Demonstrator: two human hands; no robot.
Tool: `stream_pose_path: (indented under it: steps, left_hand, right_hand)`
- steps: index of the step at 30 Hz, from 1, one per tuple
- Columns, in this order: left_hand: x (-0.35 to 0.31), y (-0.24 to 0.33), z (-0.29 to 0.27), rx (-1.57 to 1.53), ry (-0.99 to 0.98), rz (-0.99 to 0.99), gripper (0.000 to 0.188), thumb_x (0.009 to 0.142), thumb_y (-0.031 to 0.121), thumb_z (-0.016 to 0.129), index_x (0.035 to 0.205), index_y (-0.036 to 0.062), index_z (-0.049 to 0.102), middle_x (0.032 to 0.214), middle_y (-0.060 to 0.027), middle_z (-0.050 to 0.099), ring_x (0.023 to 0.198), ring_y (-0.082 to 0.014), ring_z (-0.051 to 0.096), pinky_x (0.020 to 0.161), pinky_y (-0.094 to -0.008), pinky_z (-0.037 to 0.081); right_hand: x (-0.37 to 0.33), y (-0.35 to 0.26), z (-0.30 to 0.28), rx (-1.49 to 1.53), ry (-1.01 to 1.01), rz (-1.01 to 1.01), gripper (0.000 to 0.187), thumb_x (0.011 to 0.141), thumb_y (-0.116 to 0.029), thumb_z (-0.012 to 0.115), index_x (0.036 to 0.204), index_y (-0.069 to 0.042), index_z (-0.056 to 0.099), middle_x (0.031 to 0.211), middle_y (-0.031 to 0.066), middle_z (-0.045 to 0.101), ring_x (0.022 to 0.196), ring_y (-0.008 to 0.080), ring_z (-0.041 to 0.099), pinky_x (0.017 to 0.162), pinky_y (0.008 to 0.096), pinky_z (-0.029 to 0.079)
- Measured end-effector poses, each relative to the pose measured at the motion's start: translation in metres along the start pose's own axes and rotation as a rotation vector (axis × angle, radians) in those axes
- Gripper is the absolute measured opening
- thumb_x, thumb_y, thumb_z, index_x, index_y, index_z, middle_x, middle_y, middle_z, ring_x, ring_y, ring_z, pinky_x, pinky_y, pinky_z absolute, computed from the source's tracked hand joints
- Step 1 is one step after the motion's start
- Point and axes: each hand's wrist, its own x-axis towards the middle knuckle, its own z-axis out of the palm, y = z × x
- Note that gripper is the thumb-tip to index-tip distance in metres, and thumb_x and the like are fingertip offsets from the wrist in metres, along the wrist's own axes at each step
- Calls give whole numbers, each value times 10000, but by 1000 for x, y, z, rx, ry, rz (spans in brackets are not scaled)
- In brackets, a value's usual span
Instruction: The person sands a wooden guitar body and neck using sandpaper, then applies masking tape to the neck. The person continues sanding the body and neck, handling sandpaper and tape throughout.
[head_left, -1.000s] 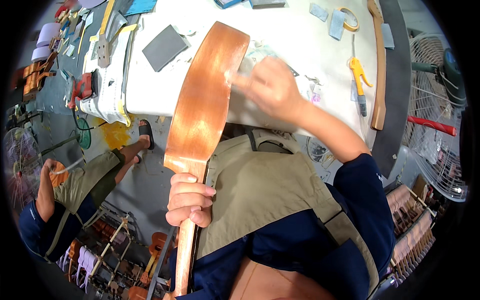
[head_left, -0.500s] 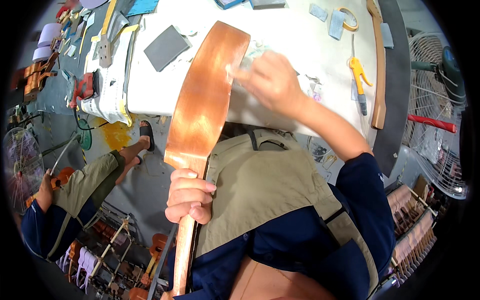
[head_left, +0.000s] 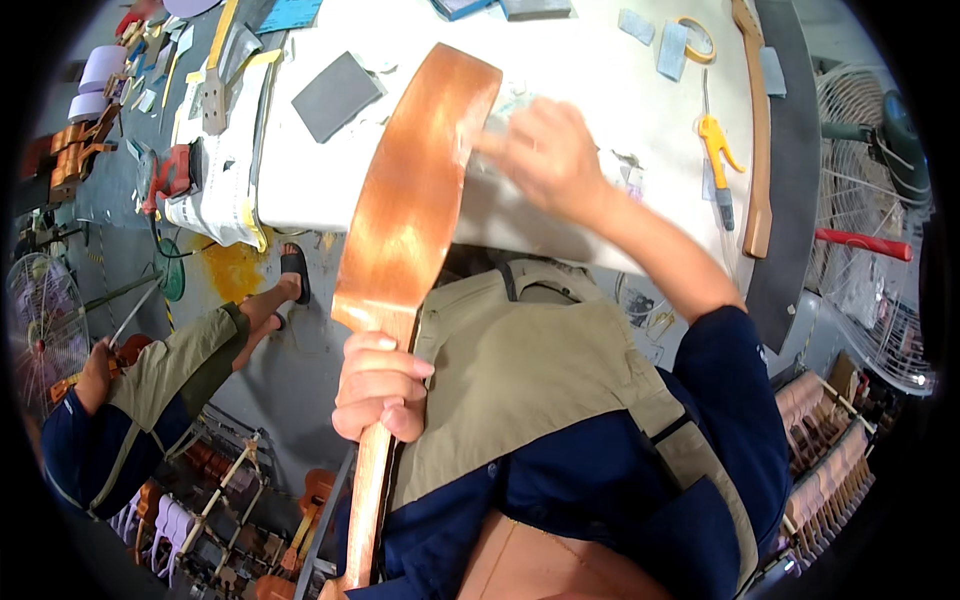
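My left hand (head_left: pixel 380 388) is closed around the neck of a ukulele-like wooden instrument (head_left: pixel 405 210), just below its body. The glossy brown body is turned with its curved side toward me and tilts up over the table's front edge. The neck runs down along my apron, its lower end at the picture's bottom edge. My right hand (head_left: pixel 550 155) is at the body's right edge near the top, fingers curled and blurred by motion. Its leading fingertips touch or nearly touch a pale patch there. Whatever they pinch, if anything, cannot be made out.
The white-covered table (head_left: pixel 600 85) carries a grey pad (head_left: pixel 337 97), a tape roll (head_left: pixel 697 42), a yellow air blow gun (head_left: pixel 716 145) and a wooden neck (head_left: pixel 755 130). A red power sander (head_left: pixel 178 172) lies left. Another person (head_left: pixel 150 400) works at left; a fan (head_left: pixel 870 180) stands right.
My right hand shifts slightly at the body's edge, still blurred. The instrument and my left hand stay almost in place.
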Motion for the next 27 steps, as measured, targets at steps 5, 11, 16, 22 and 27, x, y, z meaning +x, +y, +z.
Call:
stream_pose_path:
  steps: [5, 11, 16, 22, 27]
  left_hand:
    - [6, 2, -2, -3, -21, 13, 172, 915, 163, 489, 798, 71, 401, 564, -20, 531, 554, -173, 596, 678, -356, 429]
    - [3, 0, -2, 12, 3, -4, 195, 924, 200, 494, 808, 76, 397, 555, -18, 514, 536, -168, 578, 663, -356, 422]
    - [9, 1, -2, 80, 111, -25, 260, 922, 268, 496, 776, 89, 378, 513, -6, 432, 501, -155, 509, 665, -370, 398]
    - [23, -4, -13, 53, 113, -90, 223, 897, 226, 459, 743, 99, 361, 509, 11, 383, 496, -128, 450, 669, -348, 375]
    - [21, -8, -32, 42, 230, -147, 195, 869, 169, 434, 706, 100, 352, 524, 4, 407, 523, -126, 459, 684, -350, 375]
  right_hand:
    - [11, 93, 12, -282, -91, 268, 429, 806, -138, 595, 1231, -160, 543, 752, 58, 504, 718, 231, 497, 640, 347, 396]
    - [46, -20, 24, 345, -265, 186, 501, 919, -293, 445, 1400, -222, 325, 1408, 177, 334, 1296, 306, 317, 1085, 470, 211]
    - [70, 0, 53, 36, -327, 291, 515, 924, -421, 375, 1398, -228, 320, 1426, 157, 312, 1335, 299, 262, 1081, 569, 115]
    - [13, 144, 52, -401, -104, 534, 615, 753, -209, 674, 1314, -164, 424, 1341, 113, 412, 1277, 285, 342, 1067, 534, 197]
    - [-111, 252, 10, -644, -75, 798, 873, 656, -430, 757, 1323, -17, 373, 1339, 192, 398, 1286, 333, 318, 1071, 432, 232]
